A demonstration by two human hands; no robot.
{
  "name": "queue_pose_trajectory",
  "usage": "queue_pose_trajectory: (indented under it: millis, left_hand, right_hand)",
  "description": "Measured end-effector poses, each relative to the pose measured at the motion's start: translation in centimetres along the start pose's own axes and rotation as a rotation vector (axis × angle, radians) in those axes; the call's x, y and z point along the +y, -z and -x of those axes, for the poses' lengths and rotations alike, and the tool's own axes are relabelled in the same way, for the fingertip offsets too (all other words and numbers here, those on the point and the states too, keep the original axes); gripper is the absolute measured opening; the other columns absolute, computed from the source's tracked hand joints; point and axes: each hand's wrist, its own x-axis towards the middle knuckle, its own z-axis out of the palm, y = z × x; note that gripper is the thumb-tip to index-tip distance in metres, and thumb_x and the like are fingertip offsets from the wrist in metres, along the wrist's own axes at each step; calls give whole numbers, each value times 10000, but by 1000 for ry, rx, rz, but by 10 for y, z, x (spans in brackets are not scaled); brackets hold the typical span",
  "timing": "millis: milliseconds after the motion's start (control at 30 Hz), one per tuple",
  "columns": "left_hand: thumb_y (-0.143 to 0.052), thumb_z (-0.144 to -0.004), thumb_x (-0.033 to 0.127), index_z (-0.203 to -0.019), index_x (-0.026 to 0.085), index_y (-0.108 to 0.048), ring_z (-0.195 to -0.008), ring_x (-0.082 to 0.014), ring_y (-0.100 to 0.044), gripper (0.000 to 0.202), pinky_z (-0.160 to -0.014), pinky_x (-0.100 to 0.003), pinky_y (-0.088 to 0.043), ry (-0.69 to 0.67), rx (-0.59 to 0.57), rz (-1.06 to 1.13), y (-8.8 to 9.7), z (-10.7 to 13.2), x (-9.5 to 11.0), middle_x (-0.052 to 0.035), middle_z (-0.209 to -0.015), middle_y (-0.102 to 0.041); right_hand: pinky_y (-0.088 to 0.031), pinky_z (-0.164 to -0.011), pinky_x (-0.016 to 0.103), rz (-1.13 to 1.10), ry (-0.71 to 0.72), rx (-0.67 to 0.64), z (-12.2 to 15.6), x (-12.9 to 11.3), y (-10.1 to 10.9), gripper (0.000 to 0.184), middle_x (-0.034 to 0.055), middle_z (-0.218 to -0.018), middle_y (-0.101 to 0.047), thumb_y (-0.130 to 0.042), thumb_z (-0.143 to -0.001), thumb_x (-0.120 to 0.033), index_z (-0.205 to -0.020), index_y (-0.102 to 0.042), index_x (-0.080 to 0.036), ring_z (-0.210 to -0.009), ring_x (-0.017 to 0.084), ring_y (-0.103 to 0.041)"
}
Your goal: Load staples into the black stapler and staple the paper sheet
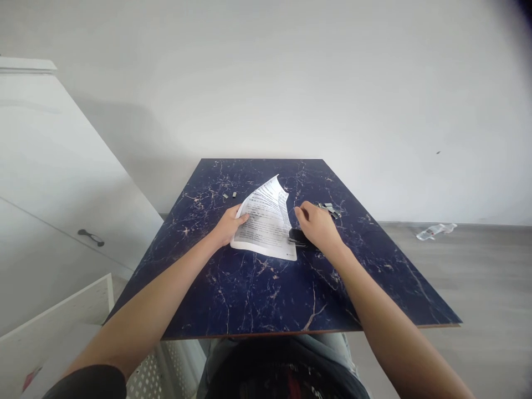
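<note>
My left hand (229, 226) grips the left edge of printed paper (264, 227), thumb on top and fingers beneath. The paper curves upward at its far end, and its lower right edge meets the jaw of a black stapler (297, 237). Over the stapler's body lies my right hand (318, 223), its fingers curled in and closed; it covers most of the tool. How firmly the hand presses cannot be seen. Just beyond it is a small heap of metallic strips (331, 209) that look like staples. Two small pieces (234, 195) rest beyond my left hand.
Everything lies on a dark blue marble-patterned table (257, 299) set against a white wall (266, 83). To the left stands a white cabinet (45, 166) with a dark handle. A clear plastic item (435, 231) lies on the grey floor at right.
</note>
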Motion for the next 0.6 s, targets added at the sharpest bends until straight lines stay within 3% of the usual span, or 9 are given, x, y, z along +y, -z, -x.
queue_pose_trajectory:
  millis: [100, 233, 600]
  left_hand:
    - [-816, -726, 429, -1169, 153, -679, -986, -270, -670, 539, -936, -423, -487, 12, 4, 14, 0, 0, -1, -106, -1096, -731]
    - [-814, -730, 437, -1176, 154, -675, -998, -279, -671, 545, -940, -424, -483, 8, 1, 1, 0, 0, -2, -107, -1096, -731]
    - [-810, -735, 440, -1150, 156, -677, -997, -279, -666, 520, -940, -419, -480, 5, 4, -23, -1, 0, 0, -105, -1089, -732]
  right_hand:
    - [-388, -730, 296, 104, -31, -101, -16, -12, -9, 345, 125, -876, -698, -337, -1034, -373, -974, -604, -164, -822, 243, -632]
    - [-413, -810, 313, 173, -34, -231, -25, -17, -28, 357, 174, -1011, -709, -308, -1041, -293, -1010, -625, -132, -950, 275, -658]
    - [-457, -854, 343, 230, -14, -300, -21, -18, -42, 348, 185, -1065, -707, -324, -1027, -254, -1081, -636, -109, -991, 286, -666]
